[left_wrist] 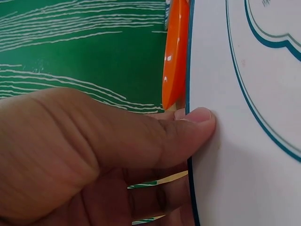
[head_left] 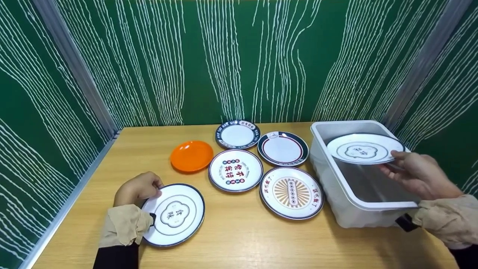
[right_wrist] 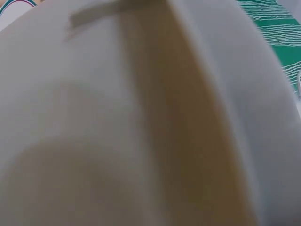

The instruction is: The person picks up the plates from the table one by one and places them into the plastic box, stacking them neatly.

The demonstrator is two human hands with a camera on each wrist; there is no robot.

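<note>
At the left front, my left hand (head_left: pixel 138 188) pinches the far left rim of a white plate (head_left: pixel 175 233) with a blue edge and a flower-shaped outline around printed characters. In the left wrist view, the thumb lies on top of this plate (left_wrist: pixel 254 188) and the fingers go under its rim. My right hand (head_left: pixel 422 173) grips a matching white plate (head_left: pixel 364 151) by its right edge, thumb on top, held over the opening of a white plastic bin (head_left: pixel 345 186). Blurred pale surfaces fill most of the right wrist view, and the right hand's fingers do not show there.
Between the hands lie an orange plate (head_left: pixel 191 156), a dark-rimmed plate (head_left: pixel 238 135), a green-and-red-rimmed plate (head_left: pixel 282 148), a plate with red characters (head_left: pixel 235 170) and a sunburst plate (head_left: pixel 292 192). Green walls (head_left: pixel 261 74) with white lines enclose the wooden table (head_left: pixel 239 243).
</note>
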